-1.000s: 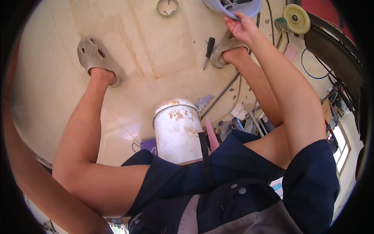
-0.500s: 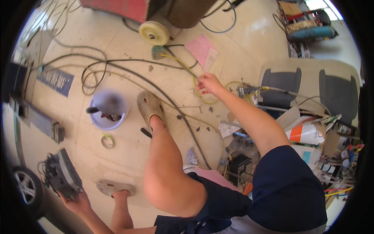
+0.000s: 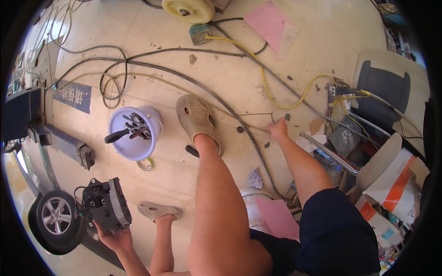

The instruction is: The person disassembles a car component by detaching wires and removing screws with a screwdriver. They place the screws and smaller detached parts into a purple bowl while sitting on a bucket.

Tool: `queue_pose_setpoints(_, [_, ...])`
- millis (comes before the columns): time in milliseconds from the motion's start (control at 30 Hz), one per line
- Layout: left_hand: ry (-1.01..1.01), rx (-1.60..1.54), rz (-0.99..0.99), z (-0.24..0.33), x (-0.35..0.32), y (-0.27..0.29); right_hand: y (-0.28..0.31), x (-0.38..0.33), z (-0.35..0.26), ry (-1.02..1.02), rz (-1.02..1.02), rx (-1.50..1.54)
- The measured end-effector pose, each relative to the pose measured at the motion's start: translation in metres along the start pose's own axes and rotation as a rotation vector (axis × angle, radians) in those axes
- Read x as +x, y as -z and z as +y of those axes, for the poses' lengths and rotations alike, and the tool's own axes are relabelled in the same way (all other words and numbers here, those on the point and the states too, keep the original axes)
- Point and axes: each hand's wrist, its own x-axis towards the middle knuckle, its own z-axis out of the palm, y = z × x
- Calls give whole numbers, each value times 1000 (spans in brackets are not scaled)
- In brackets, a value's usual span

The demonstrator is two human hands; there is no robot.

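Observation:
My left hand grips a boxy black plastic part with thin wires and a connector at its side, holding it up at the lower left. My right hand reaches down at the floor on the right, its fingers apart. They are at the bent end of a thin dark rod that lies on the floor; whether they touch it I cannot make out. To the left of my foot stands a pale purple bucket with black-handled and metal tools in it.
Dark hoses and a yellow cable cross the floor. Cartons and a metal tube crowd the right, beside a grey seat panel. A wheel stands lower left. A tape roll lies beside the bucket.
My right hand has moved down and to the right, to the thin rod's bent end. My view has shifted. My left hand still holds the black part.

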Motion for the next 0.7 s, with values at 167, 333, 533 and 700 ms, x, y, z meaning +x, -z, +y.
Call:
queue_pose_setpoints(167, [8,-38,47,-12,-4,-5,-6,17,9,-50,-292,48])
queue_pose_setpoints(333, [-34,-92,89,-10,-28,-3,42,-8,-8,-218,-383,406])
queue_pose_setpoints(533, [-68,-59,106,0,-48,4,52,-3,-23,11,-130,183])
queue_pose_setpoints(700, [-63,-35,138,-9,-44,5,28,8,-27,217,-70,-129])
